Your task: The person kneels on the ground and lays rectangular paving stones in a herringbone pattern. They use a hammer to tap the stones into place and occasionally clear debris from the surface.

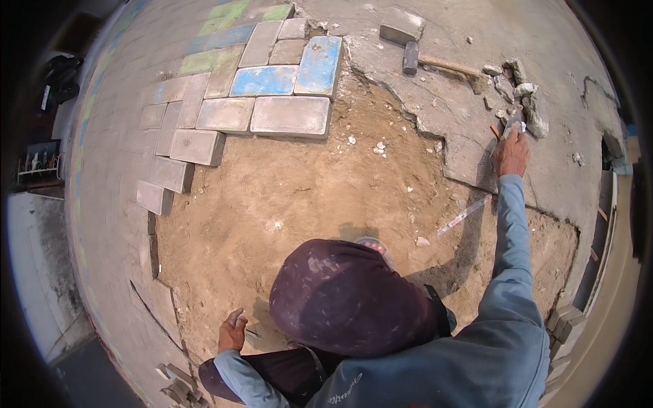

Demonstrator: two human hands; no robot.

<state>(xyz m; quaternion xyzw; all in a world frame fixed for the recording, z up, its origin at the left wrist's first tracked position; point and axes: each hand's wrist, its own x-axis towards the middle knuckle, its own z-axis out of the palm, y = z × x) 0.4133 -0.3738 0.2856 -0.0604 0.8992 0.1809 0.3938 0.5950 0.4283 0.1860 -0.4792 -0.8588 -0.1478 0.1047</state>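
Observation:
My right hand (511, 155) reaches onto the broken concrete with fingers closed round a grey tool (513, 124), partly hidden, beside broken concrete chunks (534, 115) and a thin orange piece (496, 132). My left hand (232, 330) hangs low beside my bent knee (354, 292) over bare sand (286, 190), its fingers loosely bent and apart, apparently holding nothing. A hammer (411, 58) with a wooden handle lies on the concrete, near a loose grey block (401, 26).
Grey, blue and green pavers (289, 115) border the sand at top and left, with jagged concrete (435, 102) at right. A clear strip (462, 214) lies on the sand. Stacked blocks (564, 326) sit at lower right, more (177, 384) at lower left. A rack (39, 163) stands far left.

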